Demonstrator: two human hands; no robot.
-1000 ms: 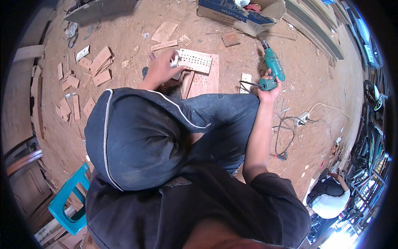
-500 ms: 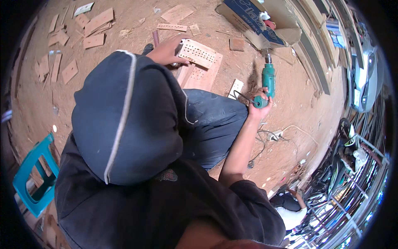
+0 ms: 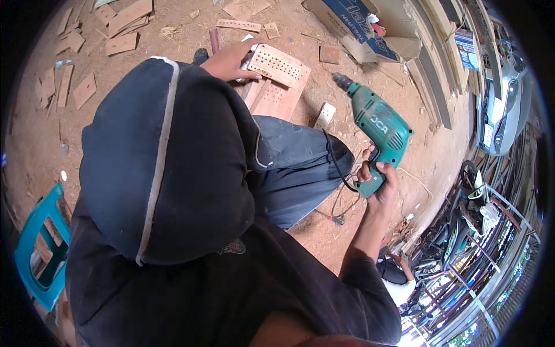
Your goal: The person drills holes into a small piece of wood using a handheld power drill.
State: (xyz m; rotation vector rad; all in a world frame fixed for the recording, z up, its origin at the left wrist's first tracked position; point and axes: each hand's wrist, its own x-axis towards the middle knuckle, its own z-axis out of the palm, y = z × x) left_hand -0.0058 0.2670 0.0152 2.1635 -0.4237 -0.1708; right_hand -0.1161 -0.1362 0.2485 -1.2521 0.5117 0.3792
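Observation:
My left hand (image 3: pixel 231 60) grips the end of a light wooden block (image 3: pixel 274 65) with rows of small holes in its top. Beneath the block lies a flat wooden board (image 3: pixel 284 99) on the ground, partly covered. My raised left knee hides most of the left forearm. My right hand (image 3: pixel 381 180) is wrapped around the handle of a green power drill (image 3: pixel 378 118), fingers close to its trigger. The drill is held up in the air right of the block and apart from it. Its chuck (image 3: pixel 342 81) points to the far left; whether a bit sits in it is hard to make out.
A small holed piece (image 3: pixel 325 115) lies beside my right knee. The drill's black cable (image 3: pixel 332 153) loops past that knee. Wood offcuts (image 3: pixel 121 43) are scattered at far left; a cardboard box (image 3: pixel 352 34) and planks (image 3: pixel 430 87) stand at far right. A teal stool (image 3: pixel 43 254) is near left.
The drill has come up and nearer with my right hand, and its chuck has swung from pointing straight away to pointing leftward. My left hand keeps its hold on the block.

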